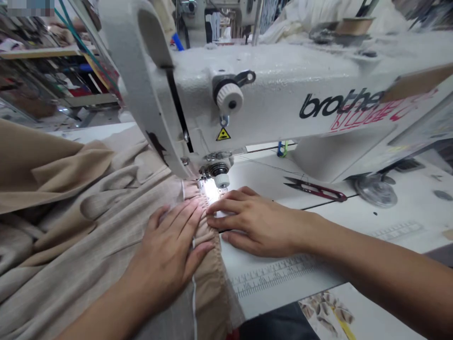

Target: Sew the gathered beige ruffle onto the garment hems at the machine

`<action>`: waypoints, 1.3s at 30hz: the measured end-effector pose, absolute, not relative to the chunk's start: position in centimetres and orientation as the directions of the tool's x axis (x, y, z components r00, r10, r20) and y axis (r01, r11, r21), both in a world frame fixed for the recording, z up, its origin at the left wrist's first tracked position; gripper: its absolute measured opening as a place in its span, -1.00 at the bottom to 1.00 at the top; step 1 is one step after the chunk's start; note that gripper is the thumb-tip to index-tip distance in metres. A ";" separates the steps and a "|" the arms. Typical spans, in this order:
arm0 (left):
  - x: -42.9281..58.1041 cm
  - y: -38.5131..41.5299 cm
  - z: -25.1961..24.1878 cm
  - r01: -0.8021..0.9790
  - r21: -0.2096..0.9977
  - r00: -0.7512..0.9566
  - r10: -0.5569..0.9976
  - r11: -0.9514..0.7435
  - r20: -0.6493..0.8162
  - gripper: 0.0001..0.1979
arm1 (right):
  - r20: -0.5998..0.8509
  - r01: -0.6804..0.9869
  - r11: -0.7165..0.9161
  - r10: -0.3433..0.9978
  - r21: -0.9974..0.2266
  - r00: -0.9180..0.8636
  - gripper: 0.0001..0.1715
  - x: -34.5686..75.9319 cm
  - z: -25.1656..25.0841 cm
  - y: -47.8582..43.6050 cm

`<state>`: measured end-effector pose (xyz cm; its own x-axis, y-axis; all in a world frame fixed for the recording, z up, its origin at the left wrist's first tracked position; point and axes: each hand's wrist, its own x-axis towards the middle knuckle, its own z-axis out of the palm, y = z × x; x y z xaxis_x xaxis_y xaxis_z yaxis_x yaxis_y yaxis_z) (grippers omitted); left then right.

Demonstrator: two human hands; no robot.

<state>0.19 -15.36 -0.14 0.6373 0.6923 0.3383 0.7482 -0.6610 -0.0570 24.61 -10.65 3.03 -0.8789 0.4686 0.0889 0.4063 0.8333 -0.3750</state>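
A white sewing machine [269,89] stands over beige fabric [120,226], whose gathered edge lies under the lit needle area. My left hand [170,243] rests flat on this fabric, fingers stretched toward the presser foot. Close by on the right, my right hand [247,219] touches the fabric's gathered edge with its fingertips, its fingers extended and slightly bent. A brown strip [210,283] with a white line along it runs from under the hands toward the front edge. The needle itself is lost in the bright light.
Red-handled thread snips [316,189] lie on the machine bed to the right, near a clear round bobbin-like disc [377,190]. A printed ruler scale [272,276] runs along the table front. Brown cloth [38,160] is heaped at the left. Another machine [226,14] stands behind.
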 end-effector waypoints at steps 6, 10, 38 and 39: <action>-0.3 -15.4 -1.2 0.758 -0.045 0.631 0.714 -0.651 0.304 -0.46 | 0.066 0.441 0.800 0.507 -0.406 -0.859 -0.59 24.3 2.9 -10.6; -0.3 -14.3 -1.1 0.776 -0.038 0.608 0.729 -0.630 0.316 -0.42 | 0.093 0.464 0.790 0.539 -0.401 -0.837 -0.54 24.2 2.2 -10.2; -3.5 -13.5 -0.3 0.761 -0.035 0.612 0.700 -0.647 0.368 -0.37 | 0.066 0.555 0.672 0.664 -0.491 -0.745 -0.55 24.3 2.8 -14.7; -4.4 -14.1 -0.2 0.777 -0.044 0.594 0.708 -0.628 0.382 -0.37 | 0.087 0.520 0.668 0.654 -0.533 -0.751 -0.57 24.3 2.7 -16.1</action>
